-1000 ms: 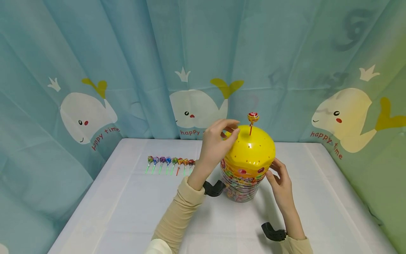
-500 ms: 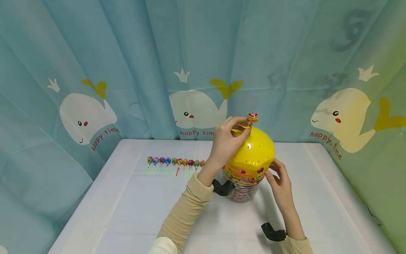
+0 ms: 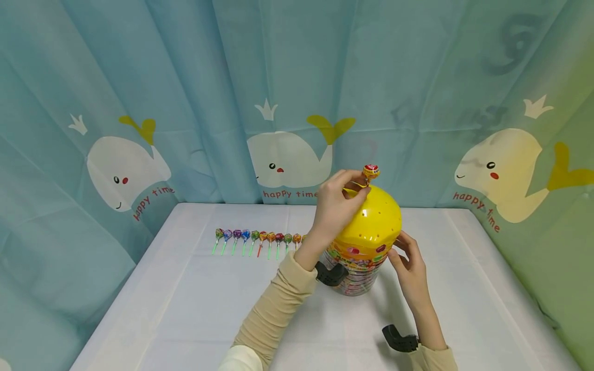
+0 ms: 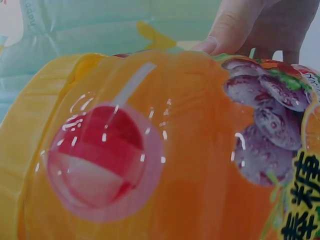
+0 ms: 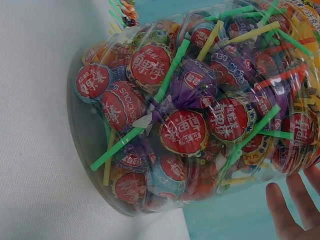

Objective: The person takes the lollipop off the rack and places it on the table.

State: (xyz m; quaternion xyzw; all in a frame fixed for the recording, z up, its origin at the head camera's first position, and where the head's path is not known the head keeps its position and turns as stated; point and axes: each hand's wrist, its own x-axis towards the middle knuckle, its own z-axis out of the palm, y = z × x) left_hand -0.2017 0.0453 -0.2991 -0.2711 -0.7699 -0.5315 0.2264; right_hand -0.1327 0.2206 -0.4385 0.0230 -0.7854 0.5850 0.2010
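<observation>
A clear plastic jar [image 3: 359, 281] full of wrapped lollipops stands upright under a domed yellow lid [image 3: 378, 221] dotted with small holes. One lollipop [image 3: 371, 172], wrapped in red and yellow, sticks up from the top of that lid. My left hand [image 3: 335, 205] pinches its stick just below the candy, and the fingers hide most of the stick. On the jar's right side rests my right hand [image 3: 411, 268]; in the right wrist view its fingers [image 5: 302, 197] are fairly straight against the wall. The left wrist view shows the orange label [image 4: 195, 150] close up.
A row of lollipops [image 3: 255, 236] lies left of the jar on the white table [image 3: 185, 309]; its right end is behind my left arm. A blue curtain [image 3: 195, 103] with printed whales hangs behind the table. Each wrist carries a black mount [image 3: 400, 341].
My left hand has moved right across the lid to the lollipop and now pinches its stick. The candy has shifted very slightly. My right hand has stayed on the jar.
</observation>
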